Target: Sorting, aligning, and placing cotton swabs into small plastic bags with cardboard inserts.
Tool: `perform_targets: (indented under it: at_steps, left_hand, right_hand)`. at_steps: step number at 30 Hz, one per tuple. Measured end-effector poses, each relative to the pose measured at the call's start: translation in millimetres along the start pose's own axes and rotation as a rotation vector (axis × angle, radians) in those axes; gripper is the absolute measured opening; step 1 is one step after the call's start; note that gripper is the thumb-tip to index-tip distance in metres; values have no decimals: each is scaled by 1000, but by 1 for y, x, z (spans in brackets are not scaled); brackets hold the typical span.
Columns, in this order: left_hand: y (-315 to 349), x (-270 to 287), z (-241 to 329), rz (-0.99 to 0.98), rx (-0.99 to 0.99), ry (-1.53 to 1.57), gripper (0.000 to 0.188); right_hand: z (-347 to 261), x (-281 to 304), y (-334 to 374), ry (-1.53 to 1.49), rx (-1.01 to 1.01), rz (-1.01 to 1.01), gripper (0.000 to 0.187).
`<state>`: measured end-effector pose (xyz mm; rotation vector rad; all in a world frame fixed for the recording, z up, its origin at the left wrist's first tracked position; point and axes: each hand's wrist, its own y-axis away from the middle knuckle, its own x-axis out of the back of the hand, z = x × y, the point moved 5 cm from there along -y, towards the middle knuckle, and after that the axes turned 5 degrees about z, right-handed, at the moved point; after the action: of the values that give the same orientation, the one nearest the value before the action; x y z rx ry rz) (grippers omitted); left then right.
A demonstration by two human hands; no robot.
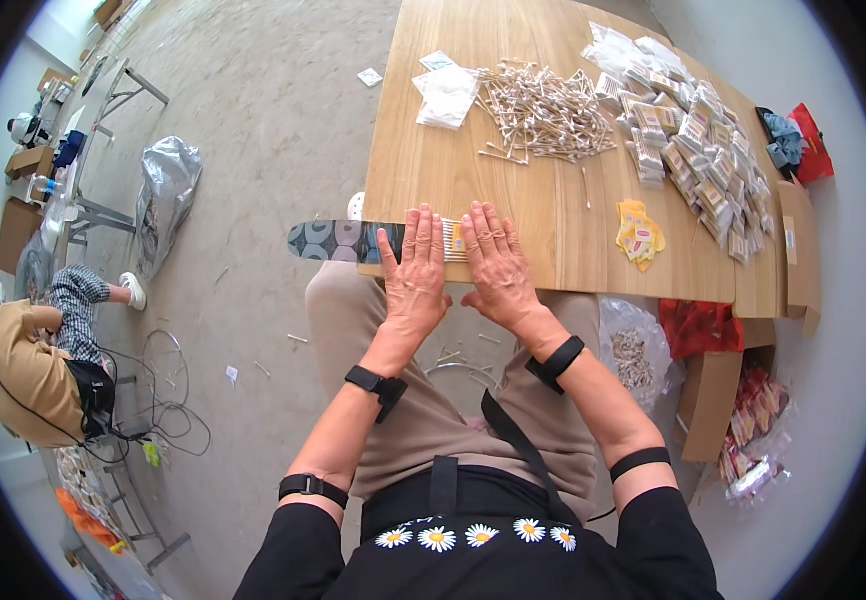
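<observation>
At the table's near edge, my left hand (415, 268) lies flat with its fingers stretched out. Beside it my right hand (503, 268) is also flat, fingers straight and the thumb pointing inward. Between the two hands shows a row of cotton swabs (451, 240) with a bit of yellow card, partly covered by the fingers. A dark strip with grey ovals (328, 240) sticks out past the table's left edge and runs up to my left hand. Farther back lie a heap of loose cotton swabs (545, 108) and clear plastic bags (447, 100).
Filled swab packets (698, 140) are piled at the table's right. Yellow cards (640, 235) lie nearer me. Below the table's right side stand a bag of swabs (633, 355) and a cardboard box (710, 400). At far left another person (38, 380) sits near cables (158, 410).
</observation>
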<state>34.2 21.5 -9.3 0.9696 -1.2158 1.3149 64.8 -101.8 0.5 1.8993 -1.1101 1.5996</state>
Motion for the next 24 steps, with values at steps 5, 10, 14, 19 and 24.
perform_targets:
  at_steps: [5, 10, 14, 19, 24]
  left_hand:
    - [-1, 0, 0, 23, -15, -22, 119]
    - [-1, -1, -1, 34, -5, 9, 124]
    - [-4, -6, -2, 52, 10, 12, 124]
    - [-2, -6, 2, 37, -3, -22, 123]
    - [-3, -3, 2, 42, 2, 38, 123]
  right_hand:
    - [-3, -1, -1, 5, 11, 8, 122]
    - [-2, -3, -1, -4, 14, 29, 121]
    - [-4, -5, -1, 10, 9, 33, 120]
    - [-2, -4, -1, 42, -2, 47, 116]
    - [-2, -5, -2, 42, -1, 43, 116]
